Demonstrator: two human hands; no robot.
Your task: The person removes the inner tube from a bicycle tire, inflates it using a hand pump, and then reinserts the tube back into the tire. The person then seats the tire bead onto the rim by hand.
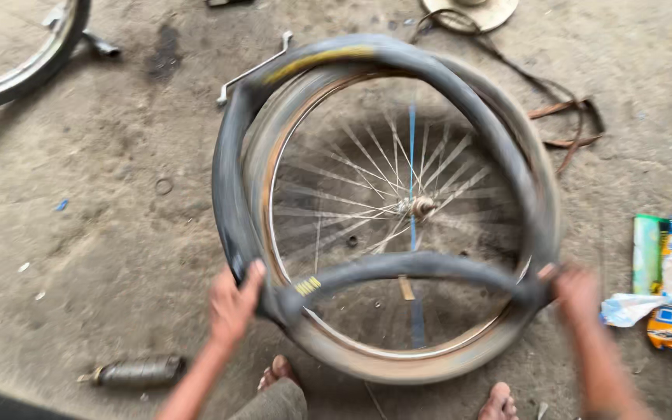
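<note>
Left hand (232,302) and right hand (577,292) each clamp the black inner tube (398,266), stretched between them across the spoked bicycle wheel (398,210).

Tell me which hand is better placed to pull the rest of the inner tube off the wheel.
Probably the left hand. It grips the inner tube where it meets the tyre at the lower left, with a long loose run rising above it. The right hand holds the tube's lower right end, but is blurred.
</note>
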